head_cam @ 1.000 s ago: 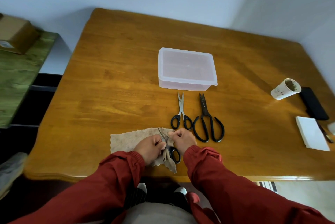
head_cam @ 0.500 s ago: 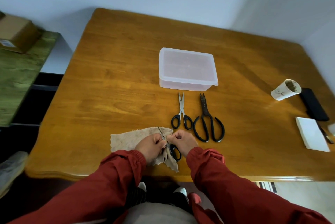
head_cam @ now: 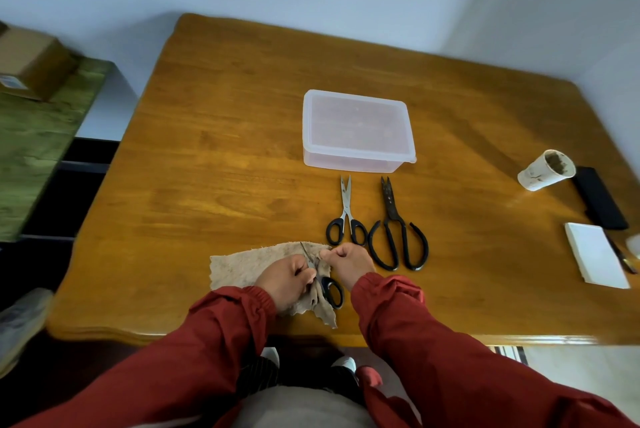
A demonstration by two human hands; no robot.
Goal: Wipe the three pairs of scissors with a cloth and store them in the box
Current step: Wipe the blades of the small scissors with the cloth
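A small pair of scissors point(head_cam: 330, 290) with black handles lies on a beige cloth point(head_cam: 235, 268) near the table's front edge, its blade tip pointing away from me. My left hand point(head_cam: 285, 280) pinches the blades through a fold of the cloth. My right hand point(head_cam: 346, 263) grips the cloth's far edge just beside the blades. Silver-bladed scissors point(head_cam: 346, 216) and large all-black scissors point(head_cam: 396, 237) lie side by side beyond my right hand. Behind them stands the translucent plastic box point(head_cam: 356, 131) with its lid on.
On the wooden table point(head_cam: 207, 168) at the right are a tipped paper cup point(head_cam: 545, 171), a black flat object point(head_cam: 599, 197) and a white pad point(head_cam: 595, 259). A green-covered surface with a cardboard box point(head_cam: 31, 60) stands to the left.
Both hands stay on the cloth and small scissors. My right hand has shifted slightly up from the handles toward the cloth's far edge. The other scissors and the box have not moved.
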